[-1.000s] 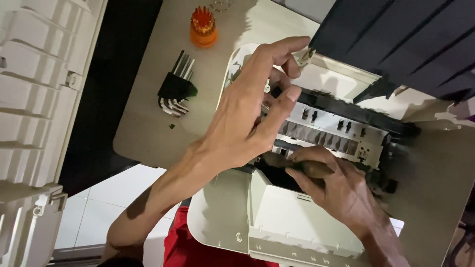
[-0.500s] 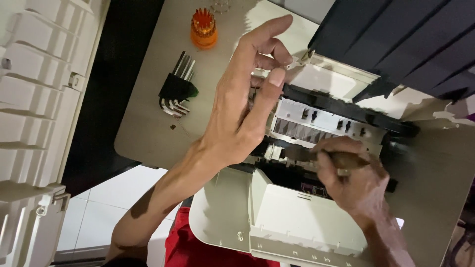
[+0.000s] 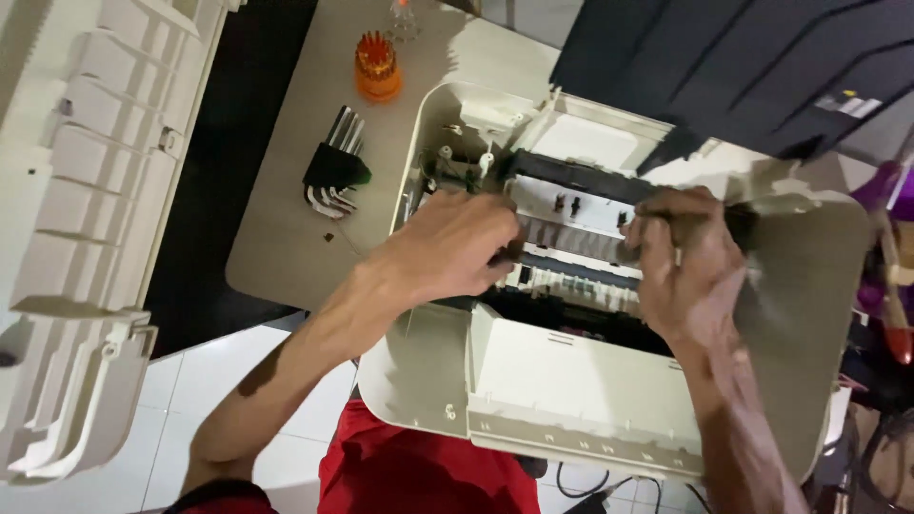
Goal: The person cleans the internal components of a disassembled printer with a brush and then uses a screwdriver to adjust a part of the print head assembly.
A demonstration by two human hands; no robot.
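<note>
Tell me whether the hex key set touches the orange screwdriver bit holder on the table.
Apart. The head view shows bare tabletop between the hex key set and the orange bit holder.

Single head camera looks steeply down, close over the printer.

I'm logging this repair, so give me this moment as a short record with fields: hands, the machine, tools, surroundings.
left hand: fingers curled onto the inner mechanism of the printer
right hand: gripping the mechanism's right end
printer: cream shell, cover off, insides exposed
tools: hex keys and orange bit holder on the table, left of the printer
left edge: ribbed white panel
</note>
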